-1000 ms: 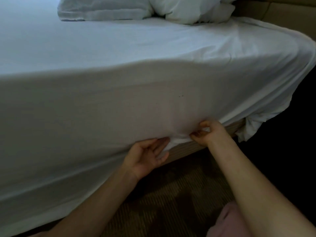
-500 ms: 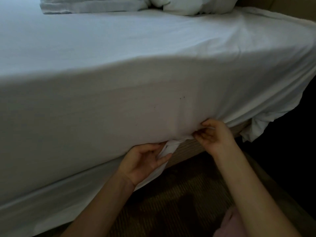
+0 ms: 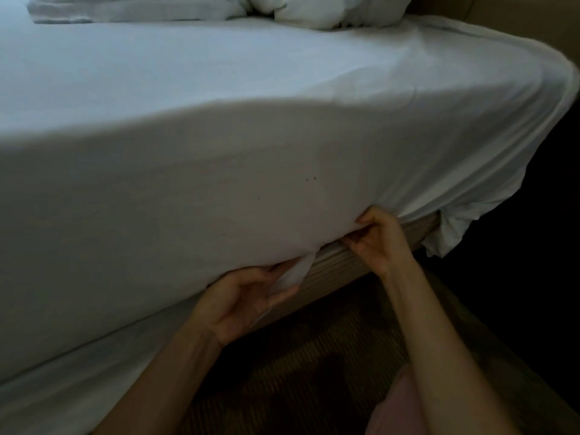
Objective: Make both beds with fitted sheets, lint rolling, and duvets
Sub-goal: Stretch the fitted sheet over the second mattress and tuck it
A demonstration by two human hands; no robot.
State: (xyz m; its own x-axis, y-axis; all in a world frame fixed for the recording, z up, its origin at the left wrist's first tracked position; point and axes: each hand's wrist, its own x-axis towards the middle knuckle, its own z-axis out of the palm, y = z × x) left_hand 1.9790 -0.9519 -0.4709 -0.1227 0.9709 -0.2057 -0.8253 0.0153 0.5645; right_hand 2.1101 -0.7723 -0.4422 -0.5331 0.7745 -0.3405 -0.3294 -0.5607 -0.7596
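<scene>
Both hands low, at the bottom hem of the fitted sheet (image 3: 219, 183). The sheet is already over the top and down the near side of the bed; only its lower edge is loose.

Left hand (image 3: 248, 296): palm up, fingers curled round a hanging flap (image 3: 296, 271) of the hem, thumb under it. My reading is that it gathers the slack so the flap can go under.

Right hand (image 3: 379, 240): just to the right of the left and a little higher, fingertips pinching the hem where it meets the bed base (image 3: 339, 262). It probably holds the edge taut and down while the other feeds cloth in.

Between the two hands the striped bed base is bare, so the tuck there is not yet done. Right of the right hand, at the bed's corner, a bunched corner (image 3: 448, 233) of sheet hangs free below the base. It looks unseated and likely needs pulling under next.

Surface: the sheet is smooth and drawn flat above the hands, with light creases toward the corner on the right. A few dark specks (image 3: 310, 180) sit above and between the hands, work for the lint roller later, I would judge.

Room: dim. Two pillows (image 3: 131, 9) lie far beyond the hands at the head end. A tan padded headboard (image 3: 518, 23) is beyond the right hand. Patterned carpet (image 3: 314, 356) is below both forearms. Pink cloth (image 3: 395, 409) is under the right forearm, likely the person's clothing. No duvet in view.
</scene>
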